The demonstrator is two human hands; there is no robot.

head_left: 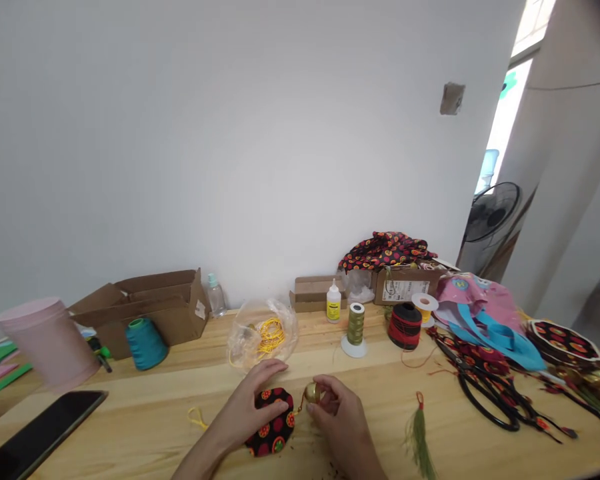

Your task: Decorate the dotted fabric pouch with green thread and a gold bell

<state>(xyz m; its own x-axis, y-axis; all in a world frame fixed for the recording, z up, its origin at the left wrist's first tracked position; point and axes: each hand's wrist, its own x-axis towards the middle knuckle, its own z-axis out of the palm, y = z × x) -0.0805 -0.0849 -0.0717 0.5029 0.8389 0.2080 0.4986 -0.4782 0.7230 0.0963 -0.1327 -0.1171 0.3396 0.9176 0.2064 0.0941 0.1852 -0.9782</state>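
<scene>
My left hand lies on a black fabric pouch with red and orange round patterns, thumb across its front and fingers at its upper left edge. A yellow cord loop sticks out to the left. Between the thumb and fingers of my right hand is a round gold bell, joined to the pouch's right side by a short cord. A green tassel with a red loop rests on the table to the right.
Behind are a plastic bag with yellow cord, a glue bottle, an olive thread spool and a red-black spool. Black scissors lie right. A phone, pink container and cardboard box stand left.
</scene>
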